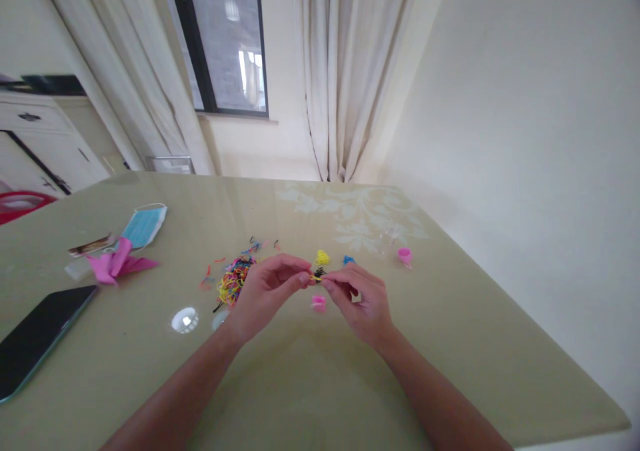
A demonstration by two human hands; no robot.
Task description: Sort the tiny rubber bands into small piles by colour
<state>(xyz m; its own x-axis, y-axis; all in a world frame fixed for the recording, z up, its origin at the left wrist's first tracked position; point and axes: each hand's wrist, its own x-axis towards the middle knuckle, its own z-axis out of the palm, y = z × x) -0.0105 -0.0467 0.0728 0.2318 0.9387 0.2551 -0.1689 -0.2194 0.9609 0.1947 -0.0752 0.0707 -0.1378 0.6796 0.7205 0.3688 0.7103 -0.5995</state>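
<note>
Above the middle of the table, my left hand (273,289) and my right hand (364,303) meet fingertip to fingertip. Between them stretches a thin yellow rubber band (316,278), pinched at each end by thumb and finger. Just behind it lies a small clump of black bands (319,271). Small heaps of yellow bands (323,257) and blue bands (349,259) sit farther back, the blue one partly covered by my right hand. A little pink plastic piece (319,303) rests below the fingertips. My left hand hides part of a mixed pile of coloured rubber bands (234,283).
To the right stands a small pink cup-like object (405,256). On the left are a dark-screened phone (43,334), a pink folded-paper shape (119,264) and a blue face mask (144,227). The glossy table (280,397) runs back toward curtains (345,71) and a window.
</note>
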